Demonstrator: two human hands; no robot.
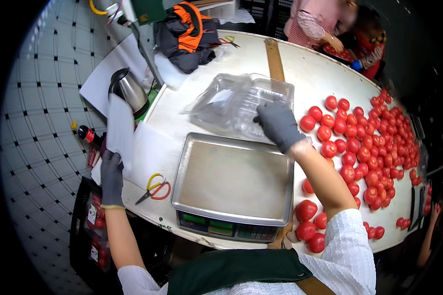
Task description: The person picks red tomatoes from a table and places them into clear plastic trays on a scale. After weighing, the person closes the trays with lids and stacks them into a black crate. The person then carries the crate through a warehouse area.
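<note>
My left hand point(112, 177), in a grey glove, grips the lower end of a white sheet point(119, 127) at the table's left edge. My right hand point(278, 123), also gloved in grey, is over clear plastic bags and a clear plastic tray point(243, 103); whether its fingers hold the plastic cannot be told. Below that hand lies the bare metal pan of a weighing scale point(236, 180). Scissors with one yellow and one red handle point(157, 188) rest left of the scale. Many loose red tomatoes point(354, 143) spread over the table to the right.
A steel kettle point(131, 92) and a dark bottle point(89, 135) stand at the left. A grey and orange jacket point(188, 37) lies at the back beside more scissors point(229, 41). A black crate point(79, 225) with packed tomatoes is low at left. Other people work across the table.
</note>
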